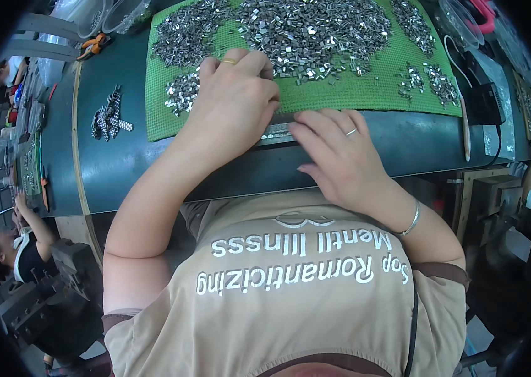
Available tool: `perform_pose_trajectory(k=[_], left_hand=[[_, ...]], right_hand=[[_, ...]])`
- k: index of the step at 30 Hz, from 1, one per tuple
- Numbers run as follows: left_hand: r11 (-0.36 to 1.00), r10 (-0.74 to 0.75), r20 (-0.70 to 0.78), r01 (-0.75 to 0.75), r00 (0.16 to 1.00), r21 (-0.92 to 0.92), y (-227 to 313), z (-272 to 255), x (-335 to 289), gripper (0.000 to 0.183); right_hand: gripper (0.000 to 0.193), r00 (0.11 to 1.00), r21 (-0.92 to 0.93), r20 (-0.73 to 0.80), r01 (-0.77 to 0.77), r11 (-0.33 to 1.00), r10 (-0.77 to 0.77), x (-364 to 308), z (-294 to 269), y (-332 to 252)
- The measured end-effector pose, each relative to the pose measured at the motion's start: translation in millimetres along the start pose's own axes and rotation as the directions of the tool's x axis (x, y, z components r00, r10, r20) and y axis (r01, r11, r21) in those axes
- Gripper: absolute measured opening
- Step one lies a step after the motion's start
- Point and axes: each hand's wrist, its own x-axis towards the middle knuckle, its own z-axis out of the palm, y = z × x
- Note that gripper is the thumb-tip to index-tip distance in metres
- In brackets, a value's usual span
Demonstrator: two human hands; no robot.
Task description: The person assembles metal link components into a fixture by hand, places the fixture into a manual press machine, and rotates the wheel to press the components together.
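Observation:
My left hand (237,100) is over the near edge of a green textured mat (341,97), beside a small heap of shiny metal pieces (182,92). Its fingers are bent down and closed; whatever they hold is hidden beneath them. In front of the mat lies a narrow metal strip (267,142) with a row of small silvery pieces along it. My right hand (344,154) reaches to this strip from the right. Its fingertips touch the strip's visible end, while the thumb stays apart, nearer the table's front edge. Part of the strip is covered by both hands.
Large heaps of metal pieces (316,38) cover the mat's far part. Left of it lie a dark metal chain-like bundle (109,116) and orange-handled pliers (94,46). A black adapter (487,103) with cables stands at right. Another person (23,245) works at far left.

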Motion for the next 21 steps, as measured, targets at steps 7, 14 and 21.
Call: perform_pose_trajectory(k=[7,14,21], left_hand=[[0.914,-0.039,-0.076,0.005,0.996,-0.407,16,-2,-24,0.009],[0.935,-0.084,-0.189,0.012,0.978,-0.356,31,17,-39,0.010],[0.978,0.032,-0.304,-0.093,0.952,-0.189,35,20,-44,0.015]], right_hand=[[0.053,0.974,0.381,-0.084,-0.165,0.910,0.211,-11,6,14],[0.052,0.978,0.375,-0.078,-0.152,0.915,0.194,-10,6,13],[0.051,0.974,0.385,-0.107,-0.145,0.912,0.200,-13,9,15]])
